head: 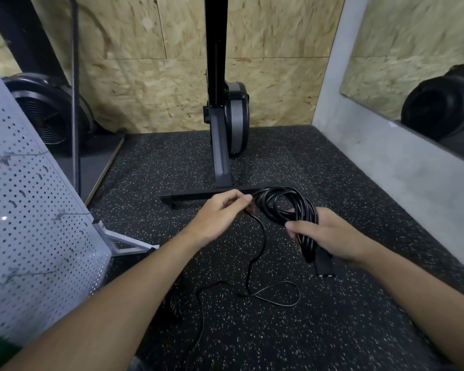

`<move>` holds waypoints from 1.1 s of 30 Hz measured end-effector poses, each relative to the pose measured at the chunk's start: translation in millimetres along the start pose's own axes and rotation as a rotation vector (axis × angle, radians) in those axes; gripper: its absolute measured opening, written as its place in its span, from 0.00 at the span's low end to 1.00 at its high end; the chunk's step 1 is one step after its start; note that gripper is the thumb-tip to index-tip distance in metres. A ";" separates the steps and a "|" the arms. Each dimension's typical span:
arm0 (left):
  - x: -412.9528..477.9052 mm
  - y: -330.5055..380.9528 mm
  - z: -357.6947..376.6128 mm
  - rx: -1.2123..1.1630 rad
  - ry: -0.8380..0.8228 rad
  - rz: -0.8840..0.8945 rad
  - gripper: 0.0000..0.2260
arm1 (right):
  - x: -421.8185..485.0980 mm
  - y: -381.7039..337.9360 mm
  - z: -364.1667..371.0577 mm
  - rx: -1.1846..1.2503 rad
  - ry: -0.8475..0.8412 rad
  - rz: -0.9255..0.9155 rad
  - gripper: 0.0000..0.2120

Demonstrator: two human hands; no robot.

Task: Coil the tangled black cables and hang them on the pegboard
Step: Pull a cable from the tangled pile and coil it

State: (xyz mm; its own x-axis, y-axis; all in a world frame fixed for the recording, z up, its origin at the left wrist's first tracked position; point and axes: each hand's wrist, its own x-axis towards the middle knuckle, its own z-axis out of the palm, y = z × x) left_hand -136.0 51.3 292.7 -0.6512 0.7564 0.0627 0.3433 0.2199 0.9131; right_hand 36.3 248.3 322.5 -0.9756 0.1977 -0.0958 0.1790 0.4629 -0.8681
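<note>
The coiling step is in hand, judging by the cable: the right hand [330, 236] grips the coil [287, 204], a bundle of black loops, its fingers [296, 228] curled tight round the strands; the left hand [220, 210] pinches the free strand just beside the coil between thumb and fingertips; the loose tail [263, 247] drops from that pinch and wanders in slack loops over the floor [332, 330], so a good part is not yet wound; the next move probably calls for drawing up more tail and laying another loop into the right hand without twisting it; hanging comes later, on the white pegboard [32, 210] at the left; the floor is dark speckled rubber; an exercise machine [217, 103] stands ahead against a chipboard wall [145, 89], a mirror [413, 49] at the right.
</note>
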 end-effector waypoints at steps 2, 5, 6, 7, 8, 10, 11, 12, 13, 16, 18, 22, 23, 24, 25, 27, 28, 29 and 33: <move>-5.8 10.0 5.4 -0.002 0.005 0.016 0.23 | 1.0 -0.7 1.9 -0.006 0.085 -0.009 0.14; -12.3 22.4 15.7 0.059 0.053 0.034 0.22 | 2.1 -0.2 6.4 -0.046 0.148 -0.043 0.13; -13.4 26.2 18.9 0.075 0.072 0.039 0.21 | 1.9 -0.2 8.1 -0.060 0.161 -0.046 0.12; -13.6 28.0 21.7 0.077 0.080 0.042 0.20 | 1.7 -0.2 9.4 -0.068 0.174 -0.046 0.12; -13.8 29.3 23.8 0.066 0.082 0.040 0.18 | 1.6 -0.7 10.6 -0.069 0.186 -0.046 0.11; -13.8 30.4 27.1 0.051 0.089 0.036 0.15 | 2.6 0.8 13.2 -0.070 0.210 -0.031 0.11; -13.7 31.0 29.3 0.055 0.090 0.045 0.15 | 3.3 2.6 14.7 -0.078 0.224 -0.015 0.11; -13.0 30.7 32.2 0.056 0.095 0.051 0.14 | 4.2 5.1 16.4 -0.085 0.236 0.003 0.10; -11.1 28.6 35.8 0.052 0.102 0.052 0.14 | 5.2 7.3 18.1 -0.083 0.248 0.016 0.08; -8.0 26.2 45.8 -0.069 0.089 -0.025 0.17 | 7.3 11.3 23.2 -0.055 0.280 0.018 0.05; -5.5 26.8 50.7 -0.228 0.067 -0.106 0.19 | 7.9 11.5 24.6 -0.061 0.280 0.015 0.09; -1.8 30.2 55.6 -0.392 0.103 -0.140 0.09 | 7.4 9.6 29.3 -0.073 0.221 0.065 0.07; -1.0 28.1 56.7 -0.391 0.105 -0.128 0.09 | 7.3 9.0 30.4 -0.060 0.204 0.074 0.07; -0.8 26.0 58.0 -0.402 0.106 -0.120 0.09 | 8.0 9.0 31.4 -0.042 0.193 0.080 0.07; -1.0 25.6 59.0 -0.411 0.111 -0.131 0.10 | 8.3 8.3 32.4 -0.022 0.189 0.084 0.08; -2.1 24.9 60.9 -0.423 0.118 -0.149 0.11 | 9.2 6.0 33.8 0.044 0.190 0.085 0.08; -1.6 24.2 61.7 -0.416 0.116 -0.154 0.11 | 9.8 5.5 34.3 0.080 0.195 0.085 0.09; -1.4 23.7 61.6 -0.402 0.108 -0.150 0.12 | 10.2 4.5 34.4 0.099 0.203 0.079 0.08; -2.5 26.4 57.2 -0.402 0.014 -0.157 0.21 | 8.6 -2.2 29.9 0.133 0.273 0.042 0.03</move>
State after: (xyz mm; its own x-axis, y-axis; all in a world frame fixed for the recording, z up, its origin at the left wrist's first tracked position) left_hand -86.6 90.4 293.6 -0.6843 0.7240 -0.0866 -0.0499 0.0719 0.9962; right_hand 23.8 223.1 309.0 -0.8941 0.4477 -0.0142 0.1828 0.3356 -0.9241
